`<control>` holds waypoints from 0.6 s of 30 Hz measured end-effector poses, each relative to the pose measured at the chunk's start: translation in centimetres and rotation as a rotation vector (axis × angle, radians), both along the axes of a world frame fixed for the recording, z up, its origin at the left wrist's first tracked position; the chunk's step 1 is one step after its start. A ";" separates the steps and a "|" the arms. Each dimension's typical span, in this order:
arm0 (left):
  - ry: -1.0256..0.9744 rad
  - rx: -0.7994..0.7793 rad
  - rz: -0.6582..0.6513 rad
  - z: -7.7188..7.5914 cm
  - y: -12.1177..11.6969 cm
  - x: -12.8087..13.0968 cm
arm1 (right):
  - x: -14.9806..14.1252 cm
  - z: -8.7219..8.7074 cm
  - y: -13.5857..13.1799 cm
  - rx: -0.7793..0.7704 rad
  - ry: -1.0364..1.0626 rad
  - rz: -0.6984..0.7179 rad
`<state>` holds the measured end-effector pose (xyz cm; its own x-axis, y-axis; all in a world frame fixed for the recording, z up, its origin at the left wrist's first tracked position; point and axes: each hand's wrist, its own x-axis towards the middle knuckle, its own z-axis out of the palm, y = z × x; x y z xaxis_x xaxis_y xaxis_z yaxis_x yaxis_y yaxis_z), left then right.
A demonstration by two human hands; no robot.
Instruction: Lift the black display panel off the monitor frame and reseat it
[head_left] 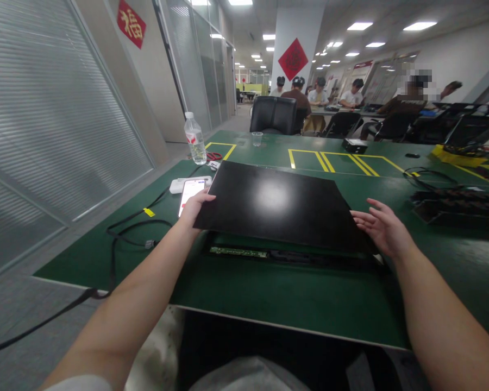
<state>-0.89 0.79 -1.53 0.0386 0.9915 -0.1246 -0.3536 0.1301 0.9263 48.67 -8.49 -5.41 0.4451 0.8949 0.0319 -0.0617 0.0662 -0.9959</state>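
A flat, glossy black screen panel [277, 209] is raised at a tilt over the green table, with a ceiling light reflected in it. My left hand [193, 209] grips its left edge, thumb on top and the other fingers hidden beneath. At the right edge is my right hand [385, 228], palm inward and fingers stretched apart; its fingertips meet the edge without closing round it. Below the panel's near edge lie a green circuit board [238, 251] and a dark frame [309, 257], mostly covered.
Left of the panel are a lit phone [192, 194], a white power strip [177, 185], a water bottle [195, 142] and a black cable [124, 228]. A plastic cup [257, 139] stands behind. Dark ribbed parts [452, 203] lie at right. Several people sit at farther tables.
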 end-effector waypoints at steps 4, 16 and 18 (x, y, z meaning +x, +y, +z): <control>0.012 0.026 0.016 0.3 0.1 -0.6 | -0.6 0.4 -0.2 0.014 0.046 0.059; 0.121 -0.019 0.083 0.0 0.0 0.5 | -0.3 0.0 -0.1 -0.045 -0.031 -0.031; 0.135 -0.032 0.108 0.0 -0.2 0.9 | -0.3 0.3 -0.2 -0.060 -0.039 -0.063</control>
